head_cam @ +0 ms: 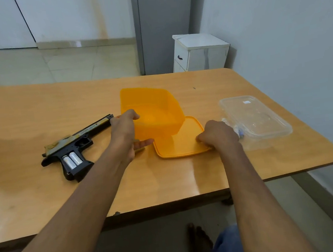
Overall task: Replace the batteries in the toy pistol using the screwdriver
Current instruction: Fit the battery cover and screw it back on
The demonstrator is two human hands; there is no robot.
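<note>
Orange box (pixel 151 107) and orange lid (pixel 180 142), black-and-tan toy pistol (pixel 75 143), silver batteries (pixel 72 159), light wooden table (pixel 38 109)

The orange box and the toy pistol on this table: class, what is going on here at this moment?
A person sits at a wooden table. The left hand grips the near wall of a tilted orange box, while the right hand presses its curled fingers on the orange lid lying flat. The toy pistol lies untouched at the left, its grip open with two batteries showing. A clear container sits at the right.
</note>
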